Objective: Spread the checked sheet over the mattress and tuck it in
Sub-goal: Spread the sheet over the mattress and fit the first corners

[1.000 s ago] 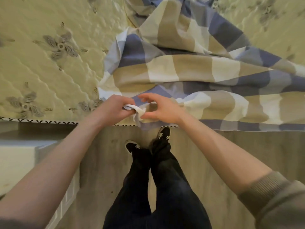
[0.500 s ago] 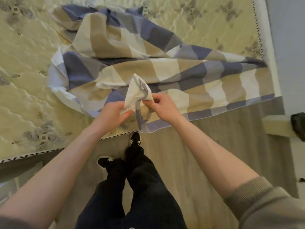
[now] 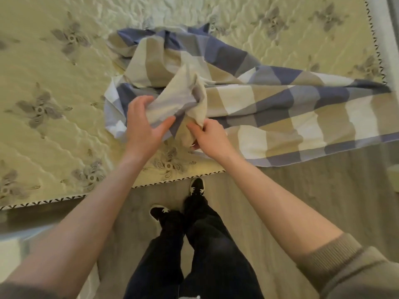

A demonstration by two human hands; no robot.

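The left hand (image 3: 143, 124) was wide open now, fingers spread against the sheet's lifted fold; before, it pinched it. Beside it, the right hand (image 3: 208, 137) held that fold tight. The checked sheet (image 3: 269, 102) lay bunched beyond both hands on the mattress (image 3: 54, 87). The right fingertips were hidden under cloth.

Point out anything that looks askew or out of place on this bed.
The sheet is the odd thing: it lies bunched and twisted toward the mattress's right side, one edge hanging over the near side, most of the quilted top bare. The right hand pinches a fold; the left hand is spread open against it.
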